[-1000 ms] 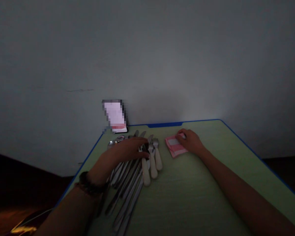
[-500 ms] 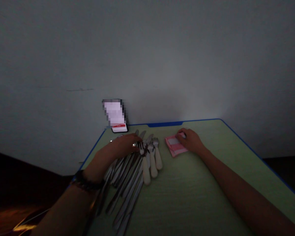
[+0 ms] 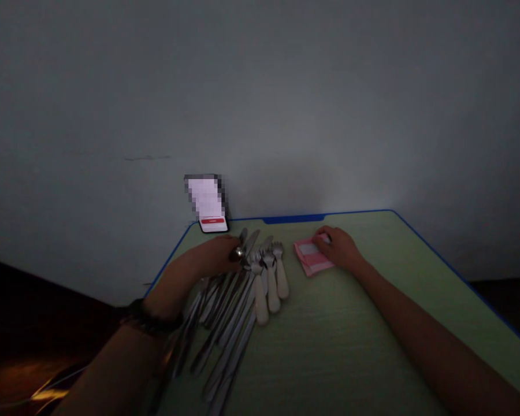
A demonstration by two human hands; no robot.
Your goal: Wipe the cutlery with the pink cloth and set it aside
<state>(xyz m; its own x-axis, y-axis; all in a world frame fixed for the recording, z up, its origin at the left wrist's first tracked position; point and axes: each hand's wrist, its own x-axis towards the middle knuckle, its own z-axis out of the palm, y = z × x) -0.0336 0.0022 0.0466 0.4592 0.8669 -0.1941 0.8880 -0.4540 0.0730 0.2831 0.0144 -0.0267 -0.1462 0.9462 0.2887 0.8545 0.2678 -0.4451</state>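
Observation:
My left hand [image 3: 219, 254] is over the upper end of the cutlery pile, fingers closed. A shiny rounded metal end, looking like the bowl of a spoon [image 3: 239, 252], shows at its fingertips; the rest of it is hidden. Beneath and in front of the hand lie several metal knives and other pieces [image 3: 229, 341], their handles slanting towards me. Three forks with cream handles [image 3: 261, 300] lie at the right side of the pile. My right hand [image 3: 338, 248] rests on the table, its fingers closed on the upper right corner of a folded pink-and-white cloth [image 3: 312, 260].
A phone [image 3: 213, 224] with a lit screen leans against the grey wall [image 3: 286, 104] at the back left. The pale green table [image 3: 329, 346] has a blue rim. Dark floor shows at the lower left, with a blurred orange glow.
My left hand has shifted slightly, and the shiny spoon end at its fingertips has turned. My right hand stays on the cloth. The whole view has slid a little.

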